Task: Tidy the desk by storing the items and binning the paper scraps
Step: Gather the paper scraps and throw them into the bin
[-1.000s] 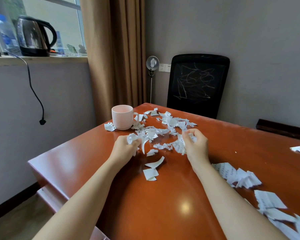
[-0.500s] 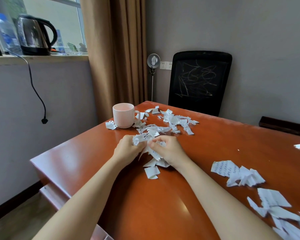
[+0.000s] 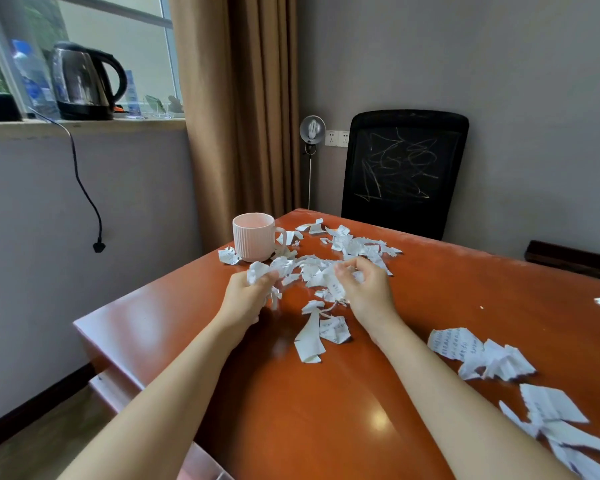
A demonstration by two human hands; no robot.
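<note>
Both hands are in the pile on the desk (image 3: pixel 309 410). The left hand (image 3: pixel 246 299) has its fingers curled tight round a crumpled wad of scraps (image 3: pixel 258 270). The right hand (image 3: pixel 369 294) is curled too, pinching into the loose paper scraps (image 3: pixel 331 285) beside it. A pink mug (image 3: pixel 253 237) stands upright at 11 o'clock from the hands, with scraps touching its base. More torn bits (image 3: pixel 482 355) lie out at 4 o'clock. A black chair (image 3: pixel 404 168) is at 1 o'clock behind the desk.
</note>
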